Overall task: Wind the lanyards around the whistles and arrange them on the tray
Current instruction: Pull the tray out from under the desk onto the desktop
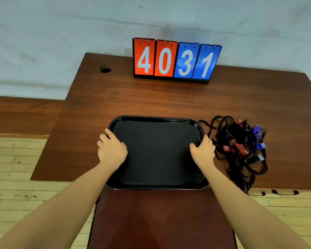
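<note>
The tray (pixel 156 121) was held at both side rims: the left hand (pixel 111 150) and the right hand (pixel 203 150) each had fingers curled over an edge. Nothing was seen lying in the tray. The whistles (pixel 241 148), red and blue, were found tangled in black lanyards (pixel 241 169) on the surface (pixel 115 99), just beyond the right hand. The cords were judged limp and snag-prone, the whistles light and rigid; a whistle body was judged the best hold.

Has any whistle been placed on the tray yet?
No. The black tray holds no whistle; the whistles and lanyards lie in a tangled pile on the table to its right.
</note>
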